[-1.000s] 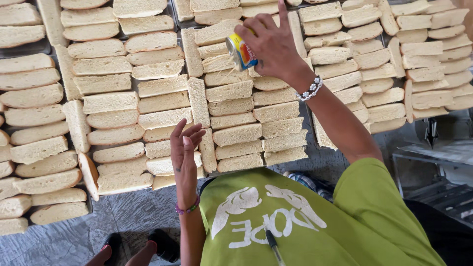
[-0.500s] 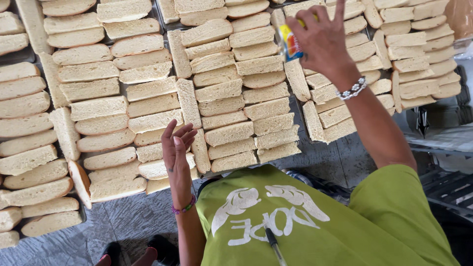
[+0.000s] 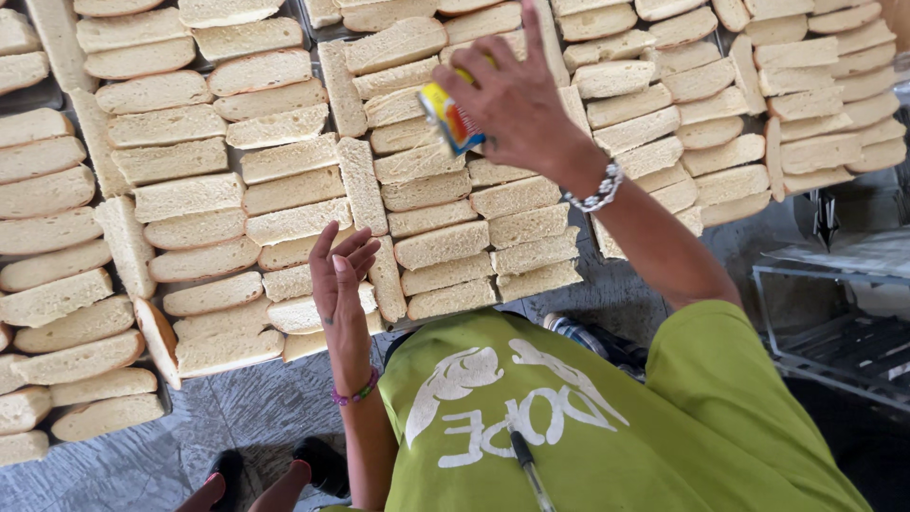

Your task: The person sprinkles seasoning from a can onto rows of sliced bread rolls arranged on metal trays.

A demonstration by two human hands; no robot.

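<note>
My right hand point(image 3: 521, 100) is raised over the middle tray of bread and grips a small yellow can point(image 3: 451, 118) with red and blue on it, tilted on its side. A beaded bracelet point(image 3: 595, 192) circles that wrist. My left hand point(image 3: 338, 275) hangs lower, fingers up and apart, holding nothing, over the front edge of the tray beside pale bread slices point(image 3: 445, 245). A pink and green band sits on its wrist. The slices lie in tight rows, cut side up, filling several trays point(image 3: 318, 28).
More trays of bread slices point(image 3: 57, 237) reach to the left and to the right point(image 3: 806, 114). A metal rack point(image 3: 834, 313) stands at the right. Grey floor point(image 3: 256, 408) and dark shoes point(image 3: 322, 463) show below. My green shirt point(image 3: 569, 427) fills the bottom.
The view has shifted, so the trays now sit further right in frame. My right hand with the can has stayed over the bread, now lower. My left hand stays open near the tray's front edge.
</note>
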